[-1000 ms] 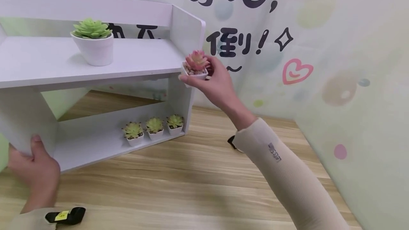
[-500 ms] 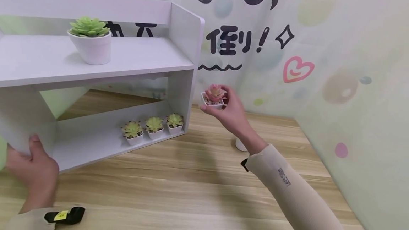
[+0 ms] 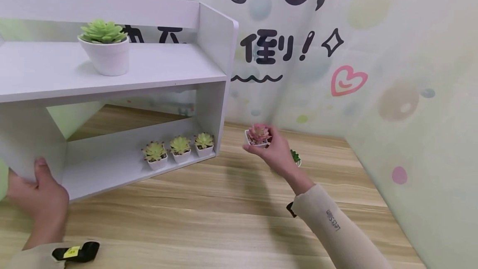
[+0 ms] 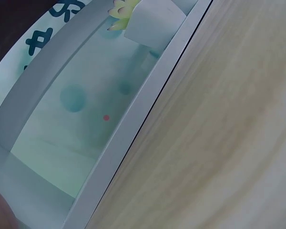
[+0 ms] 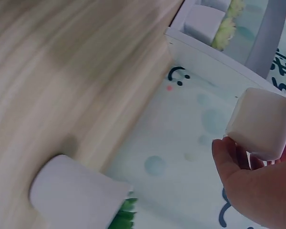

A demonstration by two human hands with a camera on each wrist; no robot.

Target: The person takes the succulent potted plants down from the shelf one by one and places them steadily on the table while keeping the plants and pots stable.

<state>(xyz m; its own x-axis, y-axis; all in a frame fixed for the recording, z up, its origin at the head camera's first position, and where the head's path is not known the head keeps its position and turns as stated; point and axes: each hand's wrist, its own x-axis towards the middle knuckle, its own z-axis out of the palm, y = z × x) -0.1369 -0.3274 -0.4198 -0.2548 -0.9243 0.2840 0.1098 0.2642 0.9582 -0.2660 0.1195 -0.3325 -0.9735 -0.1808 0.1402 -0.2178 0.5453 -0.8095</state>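
My right hand [image 3: 280, 152] holds a pink succulent in a small white square pot [image 3: 257, 136], thumb on the near side and fingers behind. It is above the table, right of the shelf. In the right wrist view the white pot [image 5: 262, 123] shows its underside and walls. My left hand [image 3: 41, 198] grips the lower left side panel of a white two-tier shelf [image 3: 149, 88], thumb on the inner face, other fingers hidden behind. Small yellow-green succulents [image 3: 180, 148] in white pots line the lower tier's right end. A bigger green succulent [image 3: 104, 49] in a round white pot stands on the upper tier.
Behind my right hand, a dark green plant [image 3: 296, 157] in a white pot stands on the wood-grain table [image 3: 179, 223], mostly hidden. The right wrist view shows its white pot [image 5: 76, 193]. A patterned wall [image 3: 373, 53] with black lettering closes off the back and right.
My right hand has carried the pink succulent down and to the right, from beside the upper tier's right end toward the table. The left hand stays on the shelf panel.
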